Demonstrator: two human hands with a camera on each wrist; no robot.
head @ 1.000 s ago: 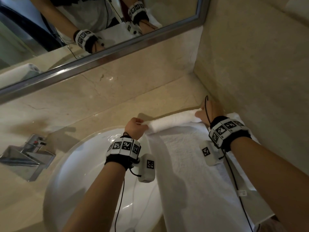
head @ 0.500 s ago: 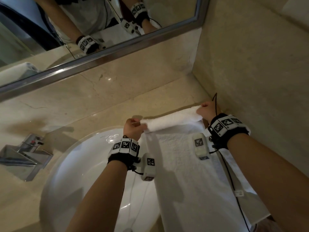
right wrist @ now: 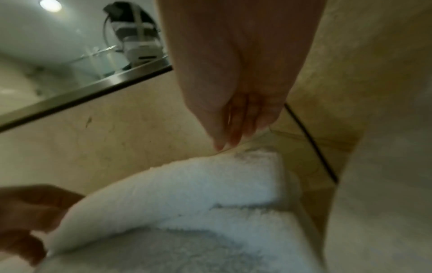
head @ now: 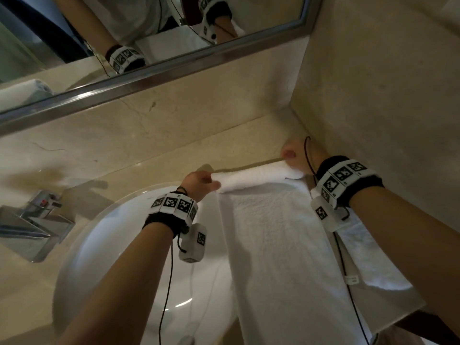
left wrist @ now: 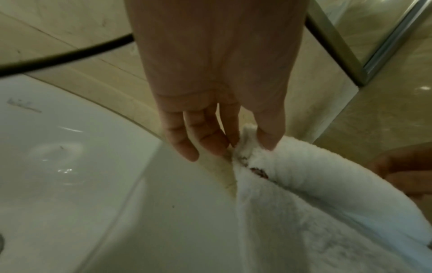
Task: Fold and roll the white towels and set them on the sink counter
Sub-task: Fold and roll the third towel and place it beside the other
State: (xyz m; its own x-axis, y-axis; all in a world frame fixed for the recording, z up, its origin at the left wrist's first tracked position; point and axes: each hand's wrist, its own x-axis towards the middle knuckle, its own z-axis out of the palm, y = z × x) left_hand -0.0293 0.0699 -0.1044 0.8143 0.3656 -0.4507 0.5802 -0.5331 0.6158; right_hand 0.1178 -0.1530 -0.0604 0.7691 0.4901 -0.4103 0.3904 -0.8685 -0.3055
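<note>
A white towel (head: 278, 245) lies lengthwise on the beige counter (head: 149, 158), partly over the sink basin's edge. Its far end is rolled into a thin roll (head: 254, 176). My left hand (head: 199, 181) is at the roll's left end. In the left wrist view its thumb and fingers (left wrist: 251, 144) pinch the towel (left wrist: 315, 177) there. My right hand (head: 293, 158) is at the roll's right end, close to the side wall. In the right wrist view its straight fingers (right wrist: 231, 140) point down just behind the roll (right wrist: 187, 184).
The white sink basin (head: 112, 245) lies left of the towel, with a chrome faucet (head: 32, 225) at the far left. A mirror (head: 124, 33) runs along the back wall. The stone side wall (head: 385, 83) stands close on the right. A wider white layer (head: 373, 265) shows under my right forearm.
Both hands have stayed at the roll's ends. My right hand has shifted from on top of the right end to just behind it.
</note>
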